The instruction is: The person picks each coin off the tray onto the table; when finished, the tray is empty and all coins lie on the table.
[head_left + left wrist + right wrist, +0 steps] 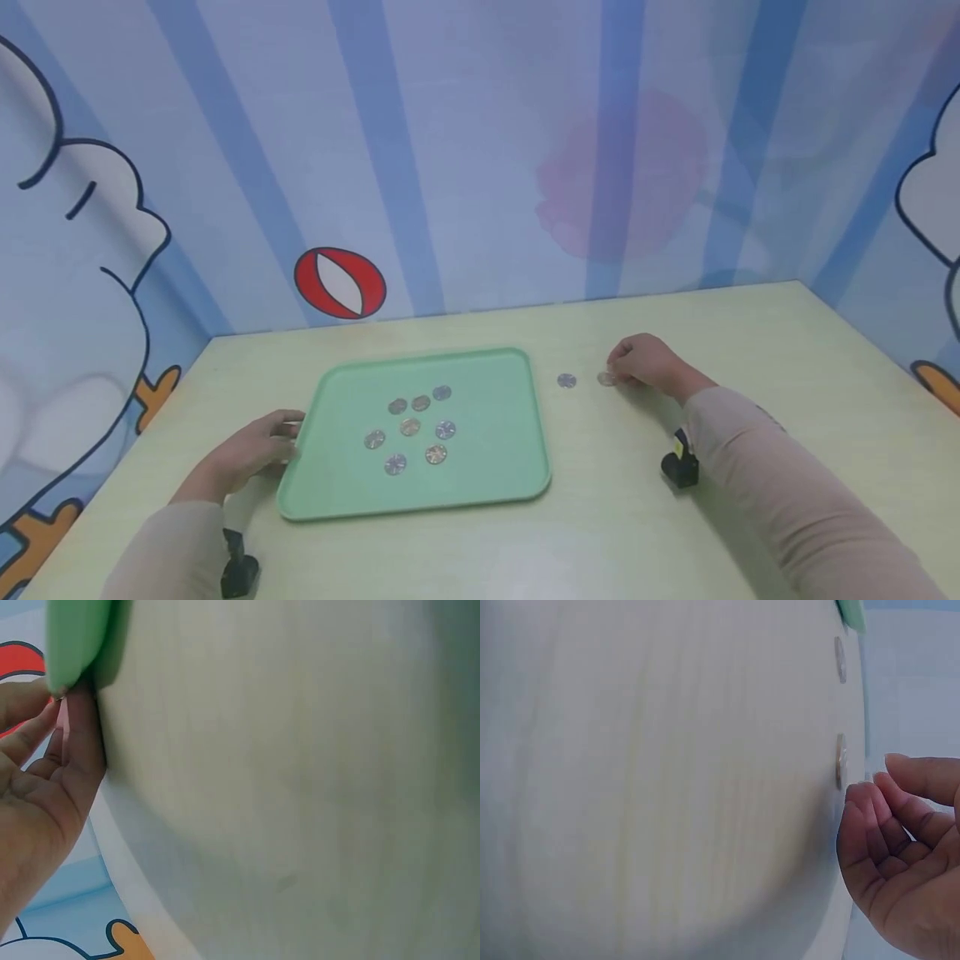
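Observation:
My left hand [251,450] rests beside the left edge of a pale green tray [495,467], its fingertips right at the rim. In the left wrist view, relaxed fingers [82,735] reach up to the tray's edge [75,645]. On the tray lie several round, shiny coins [409,427]. To the right of the tray, my right hand [648,362] is low over the table, next to a coin [606,378]. The right wrist view has this coin [841,761] lying flat just beyond loosely bent fingertips, with the thumb apart from them. Another coin [566,381] lies between it and the tray.
Everything stands on a pale wood-grain table [600,533]. Behind it rises a blue striped backdrop [480,167] with printed cartoon shapes. A black wrist-worn device hangs under each sleeve, one at the right [680,468] and one at the left [240,573].

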A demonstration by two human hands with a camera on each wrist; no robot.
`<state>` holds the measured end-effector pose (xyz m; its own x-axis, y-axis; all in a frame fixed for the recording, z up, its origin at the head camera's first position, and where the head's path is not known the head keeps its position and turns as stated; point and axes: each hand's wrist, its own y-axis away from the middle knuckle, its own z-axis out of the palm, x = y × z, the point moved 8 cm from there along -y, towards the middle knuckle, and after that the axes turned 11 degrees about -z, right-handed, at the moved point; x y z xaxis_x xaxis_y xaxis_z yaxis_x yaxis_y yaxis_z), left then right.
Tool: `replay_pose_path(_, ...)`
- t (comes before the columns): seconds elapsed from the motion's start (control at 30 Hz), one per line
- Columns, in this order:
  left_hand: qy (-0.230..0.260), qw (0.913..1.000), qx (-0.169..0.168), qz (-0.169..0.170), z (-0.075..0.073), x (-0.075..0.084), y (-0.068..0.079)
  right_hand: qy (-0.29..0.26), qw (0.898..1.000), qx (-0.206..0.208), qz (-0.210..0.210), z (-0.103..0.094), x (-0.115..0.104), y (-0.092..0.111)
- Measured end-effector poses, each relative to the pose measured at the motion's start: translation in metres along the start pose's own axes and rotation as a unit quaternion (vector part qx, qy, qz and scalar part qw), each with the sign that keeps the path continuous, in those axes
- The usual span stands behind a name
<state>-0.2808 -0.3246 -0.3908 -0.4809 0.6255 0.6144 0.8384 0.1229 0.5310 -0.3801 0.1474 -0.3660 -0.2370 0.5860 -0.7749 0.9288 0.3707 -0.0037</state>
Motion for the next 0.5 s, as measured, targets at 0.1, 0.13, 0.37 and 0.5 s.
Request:
replay_pose_path(0.1,0.0,1.0,-0.002,-0.002,0.0,0.001,0.001,-0.008,1.0,-0.004,-0.004,0.001,-0.006,0.0)
replay_pose_path(0.13,-0.001,1.0,-0.003,-0.002,0.0,0.001,0.001,-0.011,1.0,-0.005,-0.004,0.002,-0.009,0.001)
replay_pose_path(0.37,-0.01,0.9999,-0.001,0.001,-0.001,0.001,0.001,-0.044,0.999,-0.01,-0.006,0.01,-0.025,-0.001)
replay_pose_path(0.5,-0.015,0.9999,0.0,0.0,0.0,0.001,0.001,-0.048,0.999,-0.015,-0.002,0.015,-0.033,0.0)
